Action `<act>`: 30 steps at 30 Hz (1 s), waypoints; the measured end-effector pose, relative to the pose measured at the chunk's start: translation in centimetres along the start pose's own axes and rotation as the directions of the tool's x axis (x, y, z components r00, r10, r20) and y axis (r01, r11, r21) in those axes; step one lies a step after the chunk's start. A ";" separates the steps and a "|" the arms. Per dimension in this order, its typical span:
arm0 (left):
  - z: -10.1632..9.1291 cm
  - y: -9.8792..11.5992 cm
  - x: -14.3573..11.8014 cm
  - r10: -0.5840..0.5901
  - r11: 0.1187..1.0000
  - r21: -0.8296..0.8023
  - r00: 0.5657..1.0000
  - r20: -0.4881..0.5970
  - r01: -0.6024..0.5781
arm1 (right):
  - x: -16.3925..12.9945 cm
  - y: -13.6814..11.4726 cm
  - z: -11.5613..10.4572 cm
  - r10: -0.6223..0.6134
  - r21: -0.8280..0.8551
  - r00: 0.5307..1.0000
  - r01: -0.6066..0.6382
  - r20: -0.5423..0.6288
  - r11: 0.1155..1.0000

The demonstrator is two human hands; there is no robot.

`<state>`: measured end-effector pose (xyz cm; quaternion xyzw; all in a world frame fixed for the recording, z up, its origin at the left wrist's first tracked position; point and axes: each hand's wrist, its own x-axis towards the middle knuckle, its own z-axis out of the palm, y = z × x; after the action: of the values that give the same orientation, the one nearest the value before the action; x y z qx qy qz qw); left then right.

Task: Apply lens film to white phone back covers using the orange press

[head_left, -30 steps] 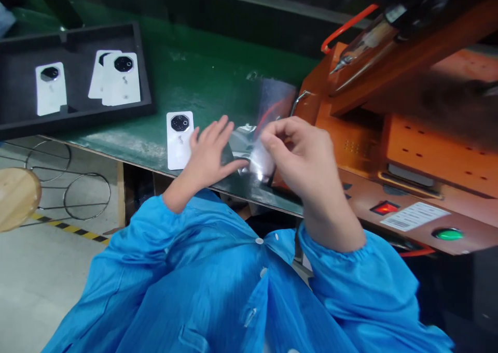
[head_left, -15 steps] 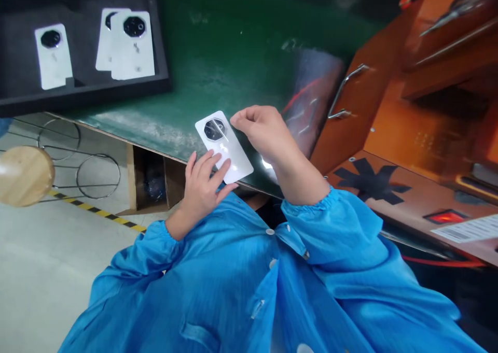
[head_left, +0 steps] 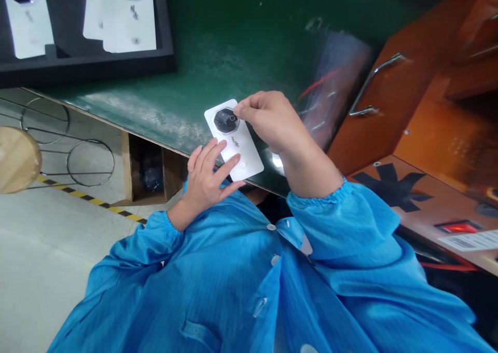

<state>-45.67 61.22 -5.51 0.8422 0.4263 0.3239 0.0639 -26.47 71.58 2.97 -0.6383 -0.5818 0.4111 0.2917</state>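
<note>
Two hands meet on one white phone back cover (head_left: pixel 237 146) at the green bench's (head_left: pixel 218 57) edge: left hand (head_left: pixel 206 179) grips its lower end, right hand (head_left: pixel 272 119) pinches at its camera ring (head_left: pixel 225 121), 2 o'clock corner.

Four white phone back covers show in all: one (head_left: pixel 234 140) held at the counter's near edge, at about 6 o'clock on the green counter (head_left: pixel 233 47), and three in the black tray (head_left: pixel 165 37) at 10 o'clock, namely one alone (head_left: pixel 28 21) and two overlapping (head_left: pixel 128 18). One black tray. Two hands, left hand (head_left: pixel 208 174) and right hand (head_left: pixel 272 122). One orange machine (head_left: pixel 428 130) at 3 o'clock. One round wooden stool (head_left: pixel 17 158) at 9 o'clock. Two wire rings (head_left: pixel 90 164) beside it
</note>
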 end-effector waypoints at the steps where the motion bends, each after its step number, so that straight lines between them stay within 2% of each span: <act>1: -0.1 0.0 0.0 -0.005 1.000 0.000 1.000 0.010 0.005 | 0.1 0.1 0.0 -0.004 -0.008 1.000 0.004 0.000 1.000; 9: -0.1 0.1 -0.1 -0.101 0.995 -0.010 0.985 0.140 0.104 | 0.6 -0.2 0.2 -0.014 -0.171 1.000 0.012 -0.013 0.985; 13: 0.0 0.1 -0.1 -0.092 0.995 -0.026 0.987 0.129 0.096 | 0.6 -0.2 0.5 0.003 -0.203 0.999 -0.012 -0.047 0.979; 17: -0.1 0.0 0.0 -0.057 0.998 -0.001 0.995 0.076 0.057 | 0.9 0.6 0.8 -0.045 -0.174 0.995 0.030 -0.086 0.984; 21: -0.2 0.0 0.1 -0.074 0.997 0.000 0.991 0.108 0.074 | 1.0 1.1 0.8 -0.080 -0.151 0.994 0.067 -0.078 0.986; 25: -0.2 0.1 0.1 -0.054 0.998 0.015 0.996 0.069 0.053 | 1.0 1.0 0.9 -0.046 -0.171 0.995 0.030 -0.091 0.985; 28: -0.2 0.1 0.1 -0.071 0.997 0.005 0.993 0.092 0.071 | 1.1 1.2 1.0 -0.062 -0.184 0.993 0.043 -0.097 0.982; 30: -0.2 0.1 0.1 -0.057 0.998 0.012 0.996 0.069 0.056 | 1.1 1.4 1.0 -0.079 -0.196 0.993 0.060 -0.091 0.979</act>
<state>-45.66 61.20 -5.24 0.8408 0.4492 0.2903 0.0835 -26.64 72.36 1.07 -0.6625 -0.6256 0.3103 0.2709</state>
